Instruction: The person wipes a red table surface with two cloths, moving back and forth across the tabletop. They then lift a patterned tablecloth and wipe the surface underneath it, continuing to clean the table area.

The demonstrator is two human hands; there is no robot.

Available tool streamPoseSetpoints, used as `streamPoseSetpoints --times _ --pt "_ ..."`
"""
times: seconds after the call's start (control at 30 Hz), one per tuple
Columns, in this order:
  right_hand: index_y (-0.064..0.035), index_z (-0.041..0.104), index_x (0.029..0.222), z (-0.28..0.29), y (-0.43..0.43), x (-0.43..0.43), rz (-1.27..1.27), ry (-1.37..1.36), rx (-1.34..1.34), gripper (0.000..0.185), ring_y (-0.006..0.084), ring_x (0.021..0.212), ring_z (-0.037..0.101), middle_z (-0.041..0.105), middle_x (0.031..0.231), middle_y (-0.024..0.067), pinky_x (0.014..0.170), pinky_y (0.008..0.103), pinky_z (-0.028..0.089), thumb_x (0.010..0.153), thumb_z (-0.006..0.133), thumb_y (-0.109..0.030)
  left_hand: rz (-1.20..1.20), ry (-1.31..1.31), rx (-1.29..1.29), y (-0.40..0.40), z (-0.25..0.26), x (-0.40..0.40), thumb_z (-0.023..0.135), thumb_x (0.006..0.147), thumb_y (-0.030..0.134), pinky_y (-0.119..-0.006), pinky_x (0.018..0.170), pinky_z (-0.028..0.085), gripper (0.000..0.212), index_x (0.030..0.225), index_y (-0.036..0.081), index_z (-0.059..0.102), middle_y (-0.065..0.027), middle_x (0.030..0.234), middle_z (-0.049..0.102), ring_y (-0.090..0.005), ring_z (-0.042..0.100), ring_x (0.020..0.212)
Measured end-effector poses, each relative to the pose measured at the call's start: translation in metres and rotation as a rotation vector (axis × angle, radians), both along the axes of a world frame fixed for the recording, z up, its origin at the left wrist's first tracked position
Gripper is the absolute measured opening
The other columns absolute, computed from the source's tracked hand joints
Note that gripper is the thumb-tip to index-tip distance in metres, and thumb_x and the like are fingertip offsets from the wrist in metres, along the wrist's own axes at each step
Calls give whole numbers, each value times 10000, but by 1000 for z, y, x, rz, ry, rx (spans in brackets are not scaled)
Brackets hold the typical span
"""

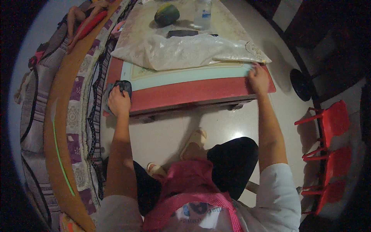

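Observation:
My left hand grips a dark, crumpled cloth at the near left corner of a low table with a red border. My right hand is at the table's right side, its fingers bent beside the folded-back corner of a cream tablecloth. Slight blur hides whether those fingers pinch the tablecloth. Between my hands, a pale green panel of the tabletop shows where the tablecloth is folded back.
Farther back on the tablecloth are a green and yellow fruit, a clear plastic bottle and a dark flat object. A patterned sofa cover runs along the left. Red chairs stand at right. Another person's legs show upper left.

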State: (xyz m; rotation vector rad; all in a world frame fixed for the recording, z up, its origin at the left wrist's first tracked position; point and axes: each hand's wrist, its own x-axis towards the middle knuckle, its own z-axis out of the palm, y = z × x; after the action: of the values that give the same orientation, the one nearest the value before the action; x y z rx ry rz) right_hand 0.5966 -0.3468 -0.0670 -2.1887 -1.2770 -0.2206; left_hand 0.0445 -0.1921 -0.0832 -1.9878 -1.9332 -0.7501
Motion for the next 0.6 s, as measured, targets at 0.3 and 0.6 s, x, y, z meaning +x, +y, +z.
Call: streamPoseSetpoints --times 0.3,0.6 --pt "-115 600 1168 -10 7 -76 -27 -276 110 374 282 1054 608 632 1173 99 873 429 505 827 574 -265 -1 18 -19 5 -5 0 557 858 264 -433 993 409 421 1213 44 606 -138 1237 608 -304 545 1167" --pt "-124 571 1236 -5 -4 -67 280 -59 83 443 305 1118 580 610 1221 126 938 435 465 824 597 -286 -19 -6 -43 2 -1 0 553 863 263 -432 980 427 401 1198 51 614 -114 1257 609 -300 550 1173"
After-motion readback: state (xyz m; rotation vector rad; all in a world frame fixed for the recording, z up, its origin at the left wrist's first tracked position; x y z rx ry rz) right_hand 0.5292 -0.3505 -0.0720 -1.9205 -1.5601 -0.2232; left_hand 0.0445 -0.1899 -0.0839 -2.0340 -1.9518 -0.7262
